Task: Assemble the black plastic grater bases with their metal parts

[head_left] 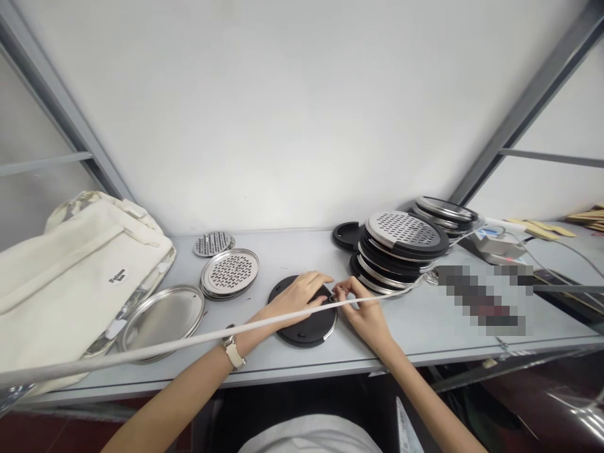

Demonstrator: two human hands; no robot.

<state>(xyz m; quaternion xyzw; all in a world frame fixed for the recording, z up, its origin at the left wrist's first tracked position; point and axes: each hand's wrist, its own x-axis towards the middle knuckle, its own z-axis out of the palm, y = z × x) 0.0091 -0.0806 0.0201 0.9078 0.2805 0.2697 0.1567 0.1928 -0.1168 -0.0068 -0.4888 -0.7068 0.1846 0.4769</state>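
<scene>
A round black disc with a thin metal rim at its lower right lies on the table. My left hand rests flat across its top, fingers stretched and thumb apart. At the disc's right edge, my right hand pinches what looks like a small metal ring between thumb and fingers. Just beyond the right hand stands a stack of black-and-metal round graters, the top one showing its perforated face. Left of the disc are stacked round metal grater plates and a smooth round metal plate.
A cream bag fills the table's left end. A coarse grater plate and a black holder lie near the wall. Another stack stands back right, beside a white device with cables. A white cord crosses the foreground.
</scene>
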